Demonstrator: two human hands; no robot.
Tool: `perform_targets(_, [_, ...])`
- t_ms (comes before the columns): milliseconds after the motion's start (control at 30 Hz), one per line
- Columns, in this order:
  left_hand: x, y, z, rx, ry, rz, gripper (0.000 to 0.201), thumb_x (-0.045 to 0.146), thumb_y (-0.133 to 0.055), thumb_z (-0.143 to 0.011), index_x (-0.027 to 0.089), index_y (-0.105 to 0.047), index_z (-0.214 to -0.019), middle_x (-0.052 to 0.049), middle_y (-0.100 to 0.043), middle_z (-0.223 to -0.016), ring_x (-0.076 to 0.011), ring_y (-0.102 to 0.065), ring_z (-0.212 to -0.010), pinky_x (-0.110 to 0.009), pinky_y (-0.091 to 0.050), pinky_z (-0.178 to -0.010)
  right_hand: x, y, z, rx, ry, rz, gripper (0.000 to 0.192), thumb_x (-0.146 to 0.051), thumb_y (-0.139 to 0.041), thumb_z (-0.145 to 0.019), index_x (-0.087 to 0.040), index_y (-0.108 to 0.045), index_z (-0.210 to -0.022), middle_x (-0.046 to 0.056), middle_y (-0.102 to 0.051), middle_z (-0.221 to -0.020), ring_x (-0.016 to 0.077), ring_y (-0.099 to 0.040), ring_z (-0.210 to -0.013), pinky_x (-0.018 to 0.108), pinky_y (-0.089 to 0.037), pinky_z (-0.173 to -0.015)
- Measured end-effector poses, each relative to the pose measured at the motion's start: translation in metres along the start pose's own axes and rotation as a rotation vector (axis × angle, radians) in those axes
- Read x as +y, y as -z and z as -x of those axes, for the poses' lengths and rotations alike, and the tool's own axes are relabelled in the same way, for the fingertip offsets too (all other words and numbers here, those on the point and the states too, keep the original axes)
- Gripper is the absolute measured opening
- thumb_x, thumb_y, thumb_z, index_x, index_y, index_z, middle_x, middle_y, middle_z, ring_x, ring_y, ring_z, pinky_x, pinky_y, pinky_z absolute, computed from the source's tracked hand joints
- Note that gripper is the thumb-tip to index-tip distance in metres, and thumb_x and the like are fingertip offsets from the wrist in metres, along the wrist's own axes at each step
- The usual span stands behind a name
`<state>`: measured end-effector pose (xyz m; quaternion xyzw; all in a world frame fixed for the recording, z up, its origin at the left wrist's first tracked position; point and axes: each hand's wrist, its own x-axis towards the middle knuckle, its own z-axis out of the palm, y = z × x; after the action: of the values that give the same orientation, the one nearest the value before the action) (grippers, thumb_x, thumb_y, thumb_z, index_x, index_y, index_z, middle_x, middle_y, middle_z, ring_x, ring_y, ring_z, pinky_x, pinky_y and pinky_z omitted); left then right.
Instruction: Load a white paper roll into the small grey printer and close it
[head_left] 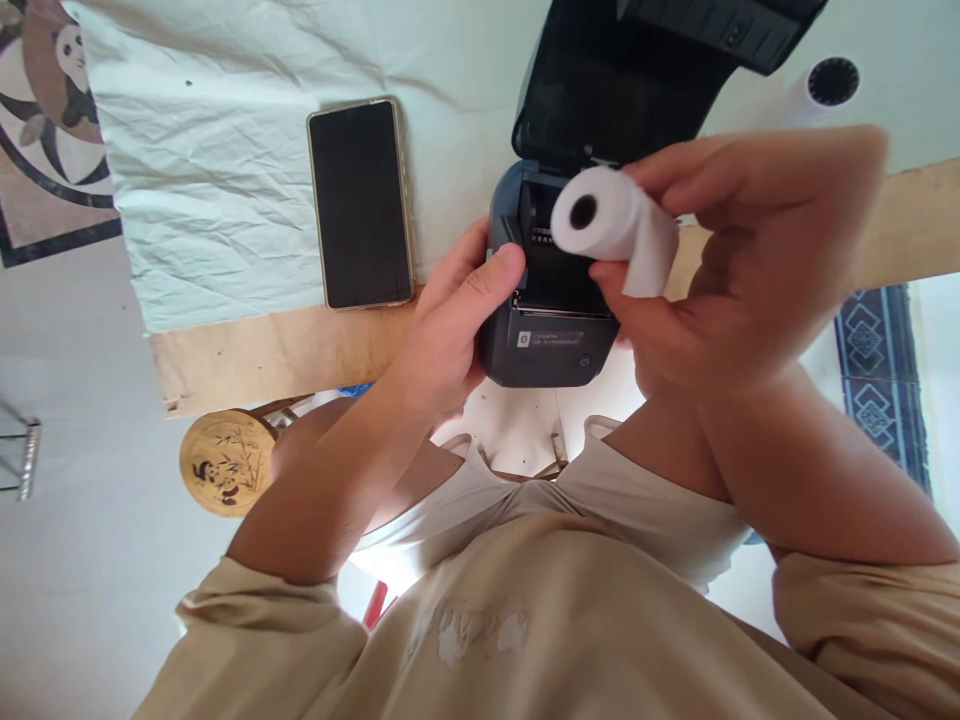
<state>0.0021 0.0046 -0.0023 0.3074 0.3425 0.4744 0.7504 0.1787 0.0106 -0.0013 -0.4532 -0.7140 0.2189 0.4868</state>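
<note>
My left hand (457,310) grips the left side of a dark portable receipt printer (555,350), its thumb on the inner edge of the paper bay. The printer's black lid (600,90) is swung up and back, leaving the bay exposed. Between the thumb and fingers of my right hand (720,250) is a white paper roll (607,210) with a black core. It is tilted over the bay's right part, with a loose end of paper hanging down. Whether the roll touches the printer I cannot tell. Some of my right fingers are hidden behind the hand.
A smartphone (360,205) with a dark screen lies left of the printer on a pale green cloth (225,150). Another paper roll (817,90) stands at the back right. The table's bare wooden edge (225,360) runs along the front, with a round panda stool (229,462) below it.
</note>
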Motion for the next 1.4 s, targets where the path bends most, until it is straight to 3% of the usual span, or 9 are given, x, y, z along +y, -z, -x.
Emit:
perform_targets(167, [0.001,-0.002,0.001,0.051,0.044,-0.009,0.019,0.029,-0.051,-0.091,0.019,-0.065,-0.099,0.000,-0.069,-0.087,-0.0183,-0.070,-0.098,-0.020,-0.057,-0.065,-0.006,-0.007,-0.002,0.032,0.212,0.341,0.029,-0.004,-0.063,-0.068,-0.022,-0.055,-0.089,-0.004,-0.071,-0.100,0.0189,-0.069,-0.090,0.033,-0.052,-0.070])
perform_targets(300, [0.000,-0.003,0.002,0.060,-0.005,-0.045,0.023,0.036,-0.055,-0.088,0.018,-0.065,-0.097,-0.002,-0.068,-0.086,-0.0181,-0.069,-0.096,-0.019,-0.056,-0.062,-0.001,-0.006,-0.003,0.014,0.275,0.281,0.018,-0.007,-0.061,-0.071,-0.022,-0.058,-0.080,-0.003,-0.069,-0.100,0.0200,-0.066,-0.093,0.037,-0.053,-0.075])
perform_targets(433, [-0.001,0.000,0.001,0.047,0.008,-0.046,0.023,0.037,-0.052,-0.089,0.019,-0.064,-0.097,0.000,-0.067,-0.083,-0.0162,-0.069,-0.090,-0.020,-0.055,-0.062,0.003,-0.006,-0.003,0.104,0.427,0.282,0.016,-0.012,-0.066,-0.067,-0.023,-0.062,-0.079,0.000,-0.064,-0.082,0.0163,-0.057,-0.074,0.033,-0.045,-0.061])
perform_targets(733, [0.000,0.003,0.002,0.051,0.000,-0.015,0.028,0.018,-0.069,-0.072,0.025,-0.060,-0.097,0.006,-0.065,-0.074,-0.0091,-0.062,-0.065,-0.018,-0.049,-0.056,-0.015,-0.011,0.008,-0.105,0.520,0.260,0.011,-0.030,-0.065,-0.080,-0.023,-0.059,-0.076,-0.004,-0.064,-0.076,0.0143,-0.061,-0.078,0.034,-0.039,-0.067])
perform_targets(833, [0.001,0.003,0.003,0.050,-0.023,-0.048,0.031,0.012,-0.068,-0.072,0.025,-0.059,-0.100,0.006,-0.065,-0.077,-0.0086,-0.063,-0.070,-0.019,-0.054,-0.065,-0.011,-0.006,0.007,-0.069,0.474,0.156,0.017,-0.037,-0.056,-0.085,-0.021,-0.060,-0.080,0.000,-0.063,-0.080,0.0150,-0.061,-0.082,0.035,-0.048,-0.071])
perform_targets(1000, [0.003,-0.002,0.004,0.056,-0.035,-0.078,0.048,0.008,-0.069,-0.066,0.025,-0.057,-0.109,0.002,-0.067,-0.094,-0.0112,-0.064,-0.082,-0.022,-0.056,-0.072,0.009,0.000,-0.003,0.262,0.219,0.125,0.027,-0.037,-0.060,-0.081,-0.029,-0.062,-0.108,-0.002,-0.057,-0.105,0.0126,-0.059,-0.091,0.025,-0.047,-0.066])
perform_targets(1167, [0.006,-0.010,0.006,0.093,-0.038,-0.071,0.056,0.010,-0.070,-0.062,0.024,-0.055,-0.114,0.000,-0.066,-0.102,-0.0128,-0.064,-0.087,-0.020,-0.053,-0.068,0.011,-0.004,-0.009,0.207,0.086,-0.101,0.036,-0.038,-0.060,-0.084,-0.042,-0.055,-0.119,-0.011,-0.048,-0.134,0.0185,-0.050,-0.128,0.023,-0.049,-0.073])
perform_targets(1333, [0.006,-0.011,0.008,0.116,0.015,-0.116,0.068,0.010,-0.070,-0.061,0.027,-0.051,-0.124,-0.002,-0.067,-0.107,-0.0185,-0.066,-0.092,-0.025,-0.052,-0.073,0.000,-0.003,-0.003,0.248,0.028,-0.107,0.034,-0.043,-0.060,-0.083,-0.037,-0.057,-0.116,-0.001,-0.052,-0.119,0.0143,-0.057,-0.098,0.027,-0.047,-0.068])
perform_targets(1400, [0.005,-0.010,0.008,0.132,0.004,-0.096,0.071,0.009,-0.070,-0.060,0.027,-0.051,-0.126,-0.003,-0.068,-0.107,-0.0202,-0.066,-0.093,-0.027,-0.053,-0.075,-0.002,-0.003,-0.001,0.153,-0.038,-0.101,0.031,-0.043,-0.063,-0.079,-0.029,-0.057,-0.106,0.002,-0.051,-0.105,0.0117,-0.051,-0.083,0.028,-0.044,-0.067])
